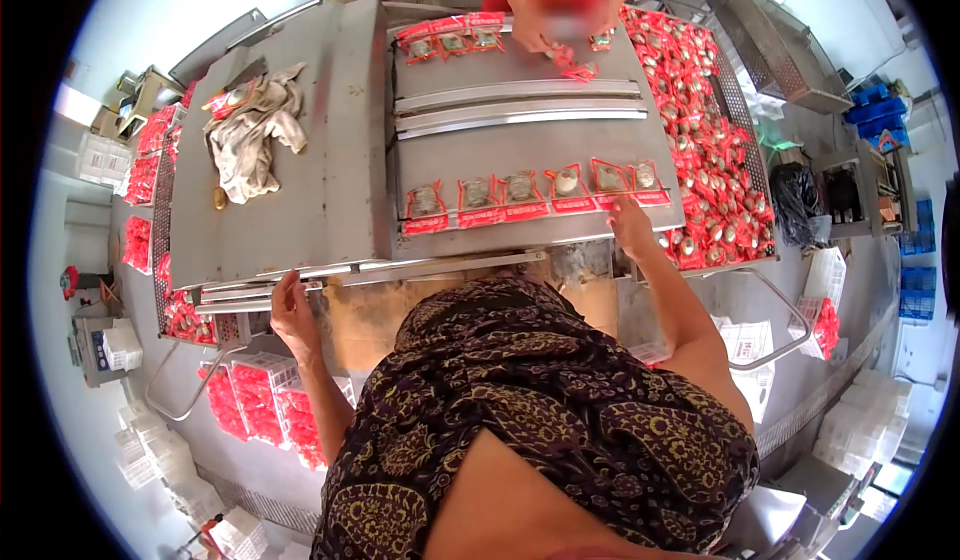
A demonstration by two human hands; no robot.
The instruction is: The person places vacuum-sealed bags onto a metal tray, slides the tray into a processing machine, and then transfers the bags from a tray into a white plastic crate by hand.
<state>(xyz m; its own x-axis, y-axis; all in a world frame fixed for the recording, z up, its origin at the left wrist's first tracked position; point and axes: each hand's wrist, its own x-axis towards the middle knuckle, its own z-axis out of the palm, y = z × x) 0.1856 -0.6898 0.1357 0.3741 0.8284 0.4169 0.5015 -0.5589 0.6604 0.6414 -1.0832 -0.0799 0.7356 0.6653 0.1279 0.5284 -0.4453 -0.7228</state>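
Observation:
A row of several red-and-clear plastic packets (519, 188) lies along the near side of the steel machine bed (520, 152), each with a pale or greenish roundish lump inside. At the right end of that row, my right hand (632, 228) pinches the red lower edge of a packet (608, 177). My left hand (293, 312) is by the front edge of the broad steel lid (345, 160), fingers curled near a metal bar; whatever they grip, if anything, is hidden. Two raised metal bars (520, 106) cross the bed's middle.
Across the bed, a co-worker's hands (535, 35) handle packets beside another row (452, 44). A large heap of red packets (705, 150) fills a tray to the right. On the lid lies a crumpled greyish cloth (255, 140). Crates of red packets (262, 400) stand on the floor at left.

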